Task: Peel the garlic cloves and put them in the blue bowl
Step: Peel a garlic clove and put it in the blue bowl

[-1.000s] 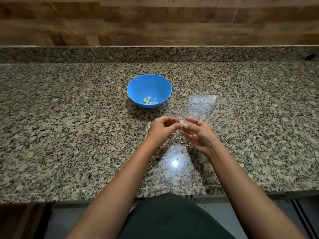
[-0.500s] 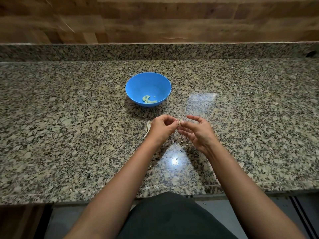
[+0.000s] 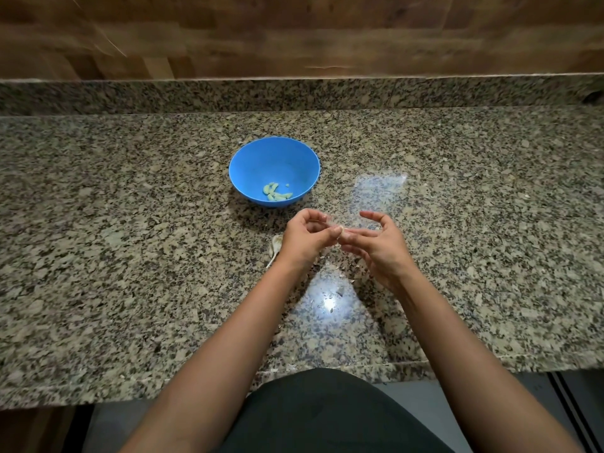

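Note:
A blue bowl (image 3: 250,168) stands on the granite counter, with a few peeled garlic cloves (image 3: 277,193) lying in its bottom. Just in front of it my two hands meet above the counter. My left hand (image 3: 305,238) and my right hand (image 3: 379,245) both pinch a small pale garlic clove (image 3: 338,229) between their fingertips. My right index finger sticks up away from the clove. A pale piece of garlic (image 3: 276,245) lies on the counter behind my left hand, partly hidden by it.
Small scraps of garlic skin (image 3: 340,291) lie scattered on the counter (image 3: 114,256) under and in front of my hands. A granite upstand and a wooden wall close the back. The counter's front edge runs just before my body.
My hands have stayed together on the clove. The fingers have shifted slightly around it, and the right index finger has lifted.

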A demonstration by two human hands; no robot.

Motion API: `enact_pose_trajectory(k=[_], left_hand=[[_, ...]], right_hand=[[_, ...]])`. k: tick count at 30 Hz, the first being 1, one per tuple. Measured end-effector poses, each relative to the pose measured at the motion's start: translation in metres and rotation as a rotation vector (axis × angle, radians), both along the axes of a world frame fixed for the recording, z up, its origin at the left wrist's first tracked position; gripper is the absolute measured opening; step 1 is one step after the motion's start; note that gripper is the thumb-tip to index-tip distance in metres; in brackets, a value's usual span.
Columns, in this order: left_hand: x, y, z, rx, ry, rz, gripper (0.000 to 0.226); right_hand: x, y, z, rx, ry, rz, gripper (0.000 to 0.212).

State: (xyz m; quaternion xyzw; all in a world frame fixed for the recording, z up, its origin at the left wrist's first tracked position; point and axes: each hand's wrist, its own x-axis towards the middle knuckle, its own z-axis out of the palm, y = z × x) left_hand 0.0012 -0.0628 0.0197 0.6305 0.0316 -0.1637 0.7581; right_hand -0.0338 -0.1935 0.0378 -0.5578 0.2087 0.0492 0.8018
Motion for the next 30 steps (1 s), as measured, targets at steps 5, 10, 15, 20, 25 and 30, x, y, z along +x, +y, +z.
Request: enact_pose_trajectory(k=[5, 10, 15, 20, 25, 30], left_hand=[[0.004, 0.001, 0.002, -0.091, 0.066, 0.011, 0.027], [0.006, -0.001, -0.002, -0.018, 0.048, 0.035, 0.028], [0.011, -0.002, -0.006, 0.346, -0.108, -0.018, 0.021], [0.015, -0.008, -0.005, 0.567, -0.249, -0.111, 0.015], [0.02, -0.013, -0.01, 0.593, -0.276, -0.1, 0.012], [0.033, -0.021, -0.005, 0.248, -0.057, -0.041, 0.02]], right_hand=[[0.005, -0.001, 0.0, 0.013, 0.021, 0.011, 0.057], [0.007, 0.0, -0.003, -0.044, 0.021, 0.028, 0.051], [0.018, -0.014, -0.008, -0.621, 0.026, 0.043, 0.046], [0.04, -0.023, -0.016, -0.955, -0.084, 0.059, 0.045], [0.047, -0.022, -0.024, -0.995, -0.138, 0.079, 0.05], [0.038, -0.017, -0.014, -0.702, -0.141, 0.076, 0.053]])
